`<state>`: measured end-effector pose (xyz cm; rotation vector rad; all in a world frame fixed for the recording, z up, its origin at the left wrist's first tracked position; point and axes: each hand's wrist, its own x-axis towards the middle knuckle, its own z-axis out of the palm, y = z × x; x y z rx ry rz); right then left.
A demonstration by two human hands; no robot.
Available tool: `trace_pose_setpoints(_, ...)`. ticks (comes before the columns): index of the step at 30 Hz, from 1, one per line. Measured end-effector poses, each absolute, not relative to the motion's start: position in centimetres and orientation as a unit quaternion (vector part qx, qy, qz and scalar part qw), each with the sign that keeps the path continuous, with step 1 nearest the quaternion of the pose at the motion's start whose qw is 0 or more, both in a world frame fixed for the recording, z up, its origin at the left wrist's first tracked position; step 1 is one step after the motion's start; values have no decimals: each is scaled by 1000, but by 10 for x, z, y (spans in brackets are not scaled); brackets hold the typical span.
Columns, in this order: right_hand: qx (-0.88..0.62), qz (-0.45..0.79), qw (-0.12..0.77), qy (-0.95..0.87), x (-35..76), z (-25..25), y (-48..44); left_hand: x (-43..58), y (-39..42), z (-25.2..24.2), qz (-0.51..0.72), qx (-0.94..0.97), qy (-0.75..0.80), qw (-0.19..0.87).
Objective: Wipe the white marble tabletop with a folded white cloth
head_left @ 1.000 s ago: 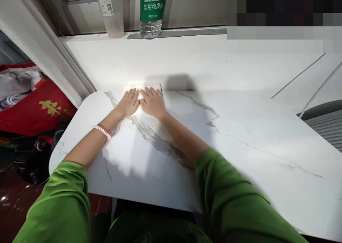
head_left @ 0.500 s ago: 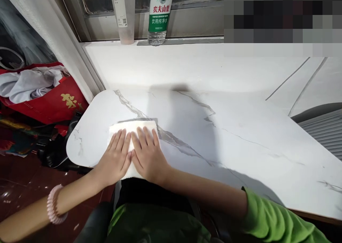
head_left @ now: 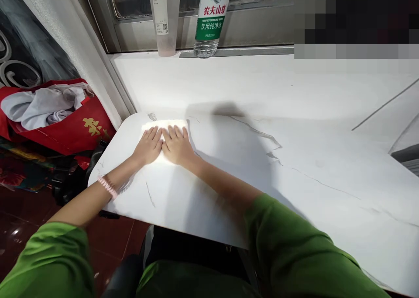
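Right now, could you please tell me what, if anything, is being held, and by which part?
Nothing is gripped; the left hand and the right hand lie flat atop the white cloth.

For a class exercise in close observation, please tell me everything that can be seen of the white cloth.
The white cloth is plain and pale, with no print that shows. It looks thin and soft, though strong light washes out its weave. Its far edge is roughly straight; much of the rest is covered. It lies flat on the marbled white table, toward the rounded far-left corner. The left hand and right hand rest on it side by side, palms down.
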<state>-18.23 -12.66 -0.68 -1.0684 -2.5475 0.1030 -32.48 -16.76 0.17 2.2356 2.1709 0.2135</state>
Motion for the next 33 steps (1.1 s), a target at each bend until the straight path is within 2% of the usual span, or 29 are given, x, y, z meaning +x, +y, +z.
trace_pose_setpoints(7, -433, 44, 181, -882, -214, -7, -49, -352, -75, 3, 64, 731, 680, 14)
trace_pose_setpoints(15, -431, 41, 199, -879, -214, -11, -42, -348, -74, 7, 46, 727, 686, 8)
trace_pose_setpoints(21, -414, 43, 204, -886, -206, -8, -94, -353, -128, 0, 68, 754, 653, -6)
trace_pose_setpoints(27, -394, 72, 174, -899, -210, 3, -186, -367, -225, 1, 85, 767, 636, -20)
trace_pose_setpoints(33, -321, 92, 180, -925, -225, 11, -260, -380, -321, 11, 84, 745, 661, -26)
